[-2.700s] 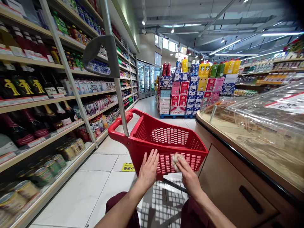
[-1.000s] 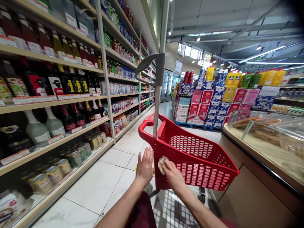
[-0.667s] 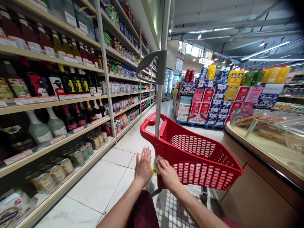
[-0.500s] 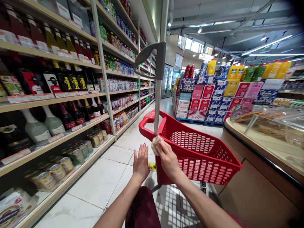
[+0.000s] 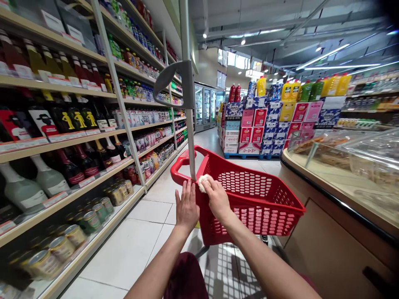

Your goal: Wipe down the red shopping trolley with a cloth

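A red plastic shopping basket on wheels stands in the aisle in front of me, with a grey pull handle rising from its near left corner. My right hand is closed on a small crumpled whitish cloth and presses it against the basket's rim beside the handle's foot. My left hand lies flat, fingers stretched out, against the basket's left outer wall. The basket looks empty inside.
Shelves of bottles and cans run along the left. A counter with clear lidded food bins curves in on the right. Stacked boxes and drink bottles stand on a pallet ahead, with fridges at the aisle's end. White tiled floor lies below.
My right hand with the cloth has moved from the basket's near wall leftward to its corner, then up to the rim. My left hand has followed along the left wall.
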`<action>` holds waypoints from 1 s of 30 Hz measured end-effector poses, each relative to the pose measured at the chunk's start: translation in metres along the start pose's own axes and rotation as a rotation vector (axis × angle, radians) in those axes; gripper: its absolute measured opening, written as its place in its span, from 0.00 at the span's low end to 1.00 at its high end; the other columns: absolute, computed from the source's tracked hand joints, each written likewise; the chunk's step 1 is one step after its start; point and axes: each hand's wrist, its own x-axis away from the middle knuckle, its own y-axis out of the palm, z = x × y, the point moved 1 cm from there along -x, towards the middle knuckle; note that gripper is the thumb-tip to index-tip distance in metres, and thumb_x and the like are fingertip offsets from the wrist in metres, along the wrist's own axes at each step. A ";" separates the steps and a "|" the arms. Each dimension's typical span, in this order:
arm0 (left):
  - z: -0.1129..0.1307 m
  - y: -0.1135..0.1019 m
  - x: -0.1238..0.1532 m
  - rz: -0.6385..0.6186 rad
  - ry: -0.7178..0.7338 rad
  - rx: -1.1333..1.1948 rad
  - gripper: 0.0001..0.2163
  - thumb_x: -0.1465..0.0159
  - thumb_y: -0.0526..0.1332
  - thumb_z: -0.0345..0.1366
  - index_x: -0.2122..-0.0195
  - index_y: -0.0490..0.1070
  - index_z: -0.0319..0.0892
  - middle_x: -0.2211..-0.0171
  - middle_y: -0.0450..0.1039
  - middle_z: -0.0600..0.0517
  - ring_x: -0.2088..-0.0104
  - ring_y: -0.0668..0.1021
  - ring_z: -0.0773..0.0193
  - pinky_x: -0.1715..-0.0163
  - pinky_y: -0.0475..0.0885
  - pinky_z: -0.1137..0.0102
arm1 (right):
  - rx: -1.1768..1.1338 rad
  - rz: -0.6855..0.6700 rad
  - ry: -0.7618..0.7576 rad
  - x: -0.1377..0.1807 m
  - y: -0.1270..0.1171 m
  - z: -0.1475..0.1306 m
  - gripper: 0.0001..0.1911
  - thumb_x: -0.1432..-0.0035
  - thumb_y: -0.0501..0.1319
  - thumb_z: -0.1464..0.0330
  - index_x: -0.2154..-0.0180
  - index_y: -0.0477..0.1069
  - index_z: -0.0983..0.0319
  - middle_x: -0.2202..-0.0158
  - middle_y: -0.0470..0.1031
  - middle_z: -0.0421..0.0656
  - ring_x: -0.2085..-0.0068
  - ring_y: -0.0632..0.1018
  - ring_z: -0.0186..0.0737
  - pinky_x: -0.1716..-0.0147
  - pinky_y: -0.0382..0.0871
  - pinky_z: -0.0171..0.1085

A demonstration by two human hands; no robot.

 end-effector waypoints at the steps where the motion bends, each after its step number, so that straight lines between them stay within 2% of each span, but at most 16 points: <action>1: 0.004 0.000 -0.006 -0.002 0.027 -0.005 0.34 0.48 0.51 0.25 0.39 0.43 0.32 0.38 0.47 0.42 0.38 0.47 0.56 0.41 0.41 0.53 | 0.014 -0.022 0.022 0.003 0.000 0.011 0.23 0.46 0.48 0.79 0.49 0.65 0.60 0.47 0.65 0.47 0.49 0.66 0.42 0.51 0.64 0.42; 6: 0.021 0.010 -0.021 -0.061 0.111 -0.011 0.33 0.49 0.51 0.24 0.40 0.46 0.33 0.38 0.46 0.44 0.37 0.45 0.54 0.41 0.44 0.53 | 0.086 -0.006 0.199 0.051 -0.010 0.071 0.27 0.51 0.48 0.82 0.51 0.67 0.58 0.49 0.67 0.46 0.51 0.68 0.43 0.52 0.63 0.44; 9: 0.033 0.018 -0.022 -0.080 0.157 0.000 0.31 0.48 0.50 0.25 0.40 0.49 0.34 0.39 0.49 0.44 0.38 0.46 0.55 0.40 0.42 0.53 | 0.022 0.036 0.257 0.053 -0.011 0.071 0.27 0.51 0.47 0.81 0.52 0.68 0.58 0.49 0.67 0.45 0.50 0.68 0.42 0.52 0.64 0.44; 11: 0.040 0.022 -0.022 -0.086 0.174 0.010 0.30 0.47 0.50 0.26 0.40 0.49 0.34 0.40 0.52 0.44 0.38 0.49 0.57 0.40 0.40 0.54 | -0.067 0.017 0.194 0.046 -0.007 0.061 0.26 0.49 0.46 0.81 0.52 0.68 0.58 0.47 0.66 0.44 0.48 0.67 0.40 0.50 0.63 0.42; 13: 0.043 0.024 -0.021 -0.083 0.162 0.017 0.30 0.46 0.50 0.27 0.40 0.50 0.34 0.40 0.53 0.43 0.38 0.50 0.56 0.40 0.39 0.53 | -0.100 -0.004 0.139 0.047 -0.007 0.064 0.26 0.49 0.46 0.80 0.51 0.67 0.57 0.46 0.65 0.43 0.46 0.65 0.38 0.49 0.62 0.42; 15: 0.045 0.025 -0.021 -0.084 0.160 0.021 0.30 0.47 0.50 0.27 0.41 0.51 0.33 0.40 0.52 0.44 0.38 0.50 0.56 0.40 0.40 0.53 | -0.049 0.023 0.156 0.061 -0.013 0.082 0.26 0.49 0.46 0.80 0.52 0.68 0.57 0.46 0.65 0.43 0.46 0.65 0.39 0.48 0.61 0.43; 19: 0.057 0.029 -0.023 -0.111 0.192 0.023 0.29 0.47 0.50 0.26 0.41 0.53 0.34 0.40 0.53 0.45 0.38 0.50 0.56 0.40 0.41 0.54 | 0.107 0.103 0.298 0.094 -0.029 0.120 0.29 0.52 0.45 0.81 0.51 0.67 0.58 0.46 0.64 0.44 0.44 0.63 0.43 0.47 0.59 0.50; 21: 0.068 0.033 -0.024 -0.141 0.229 0.025 0.28 0.47 0.50 0.26 0.42 0.53 0.34 0.41 0.55 0.45 0.39 0.52 0.57 0.40 0.42 0.55 | 0.102 0.079 0.297 0.094 -0.028 0.120 0.31 0.53 0.45 0.82 0.49 0.65 0.58 0.44 0.63 0.44 0.43 0.62 0.43 0.46 0.57 0.52; 25: 0.083 0.041 -0.023 -0.166 0.257 0.022 0.30 0.47 0.49 0.26 0.40 0.50 0.34 0.40 0.54 0.44 0.39 0.52 0.57 0.40 0.44 0.55 | 0.012 -0.017 0.182 0.091 -0.029 0.123 0.30 0.51 0.45 0.82 0.48 0.64 0.57 0.43 0.61 0.44 0.42 0.61 0.40 0.45 0.58 0.48; 28: 0.088 0.046 -0.021 -0.158 0.259 0.033 0.31 0.47 0.49 0.25 0.40 0.47 0.35 0.39 0.52 0.45 0.38 0.51 0.58 0.40 0.45 0.56 | 0.071 0.069 0.295 0.102 -0.044 0.150 0.32 0.53 0.45 0.82 0.48 0.64 0.56 0.44 0.63 0.43 0.44 0.64 0.40 0.47 0.62 0.48; 30: 0.092 0.049 -0.021 -0.163 0.263 0.042 0.32 0.47 0.50 0.25 0.39 0.47 0.35 0.39 0.52 0.45 0.38 0.51 0.58 0.41 0.45 0.56 | 0.096 0.114 0.391 0.105 -0.049 0.158 0.33 0.55 0.44 0.82 0.48 0.64 0.57 0.45 0.64 0.44 0.45 0.65 0.41 0.49 0.64 0.48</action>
